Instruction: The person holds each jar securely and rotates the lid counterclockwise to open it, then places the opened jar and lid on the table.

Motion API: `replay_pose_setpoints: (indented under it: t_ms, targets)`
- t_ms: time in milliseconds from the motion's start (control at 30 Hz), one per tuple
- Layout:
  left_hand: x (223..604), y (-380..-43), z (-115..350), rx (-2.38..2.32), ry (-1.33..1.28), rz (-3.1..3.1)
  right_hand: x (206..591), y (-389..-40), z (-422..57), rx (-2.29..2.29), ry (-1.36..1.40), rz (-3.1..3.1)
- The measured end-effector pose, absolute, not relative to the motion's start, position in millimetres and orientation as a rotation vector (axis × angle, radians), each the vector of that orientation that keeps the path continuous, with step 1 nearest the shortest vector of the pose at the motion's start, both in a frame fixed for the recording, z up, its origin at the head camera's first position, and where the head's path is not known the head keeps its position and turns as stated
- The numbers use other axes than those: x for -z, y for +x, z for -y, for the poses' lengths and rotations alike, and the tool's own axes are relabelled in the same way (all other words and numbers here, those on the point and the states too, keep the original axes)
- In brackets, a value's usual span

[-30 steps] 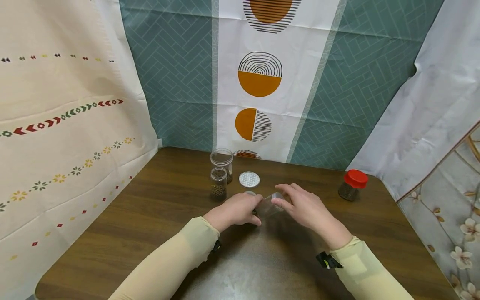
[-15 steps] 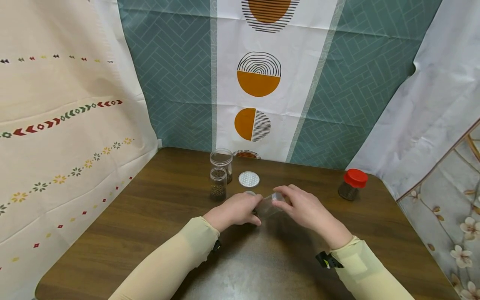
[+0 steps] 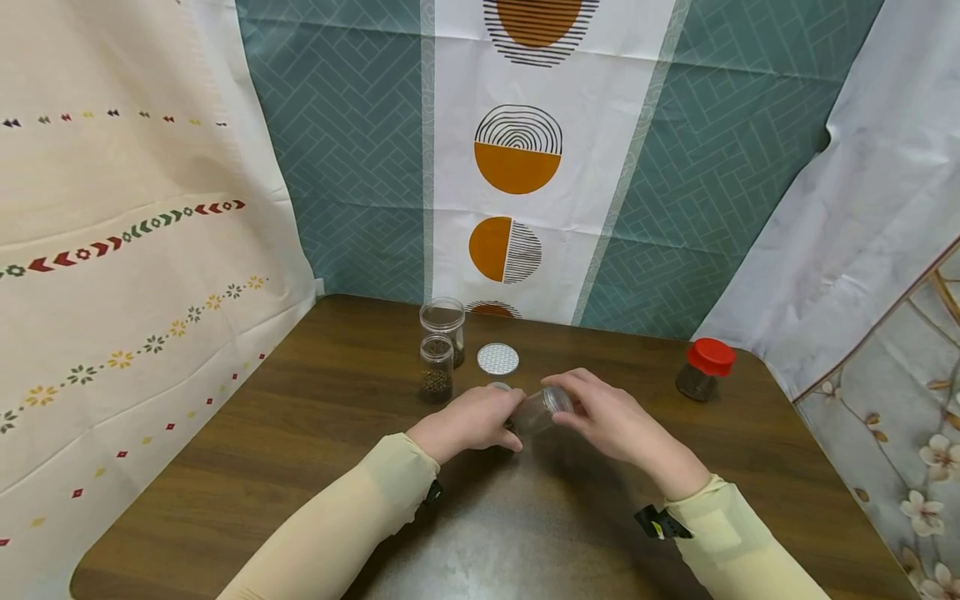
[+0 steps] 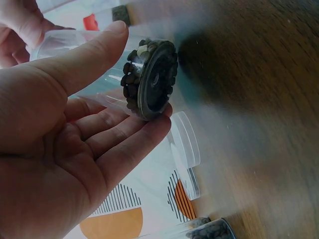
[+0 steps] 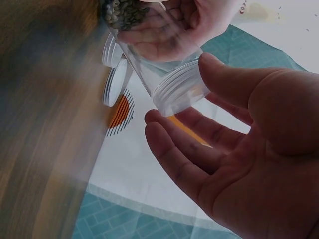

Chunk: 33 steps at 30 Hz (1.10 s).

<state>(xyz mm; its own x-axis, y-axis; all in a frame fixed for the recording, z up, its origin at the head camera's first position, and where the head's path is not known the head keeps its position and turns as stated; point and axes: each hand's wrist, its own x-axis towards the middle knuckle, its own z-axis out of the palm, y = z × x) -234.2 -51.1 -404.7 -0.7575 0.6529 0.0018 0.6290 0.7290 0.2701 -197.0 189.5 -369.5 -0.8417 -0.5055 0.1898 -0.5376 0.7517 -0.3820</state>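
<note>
A clear jar [image 3: 535, 414] with dark, bean-like pieces [image 4: 130, 82] at its bottom is tilted over the table, its mouth end towards the right. My left hand [image 3: 480, 418] grips the lower part, the thumb on one side and the fingers on the other in the left wrist view. At the clear ridged end [image 5: 179, 87], my right hand [image 3: 603, 414] pinches with the thumb and fingertips. Whether that ridged part is a lid or the jar's own threaded rim, I cannot tell. A clear round lid [image 3: 500, 386] lies just beyond the left hand, partly hidden.
A white patterned disc [image 3: 498, 358] lies farther back. Left of it stand a jar of dark grains [image 3: 437, 379] and, behind, a clear jar with a wider top [image 3: 442, 315]. A red-topped jar [image 3: 705, 369] stands at right on the brown table [image 3: 300, 450].
The fingers of my right hand have closed in round the jar's ridged end, which now shows more fully. My left hand stays in place.
</note>
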Motion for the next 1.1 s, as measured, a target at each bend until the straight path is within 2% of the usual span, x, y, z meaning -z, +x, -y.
replay_pose_setpoints:
  t_ms: [367, 733, 1100]
  targets:
    - [405.4, -236.5, 50.3, -0.377, 1.061, -2.847, 367.7, -196.9, -190.8, -0.65, 0.917, 2.832]
    - [403.8, -236.3, 49.3, -0.361, 1.046, -2.848, 365.0, -204.3, -183.5, -0.597, 0.6, 3.005]
    - [404.8, -234.0, 48.9, -0.344, 1.053, -2.855, 367.4, -206.1, -178.3, -0.545, 0.603, 3.046]
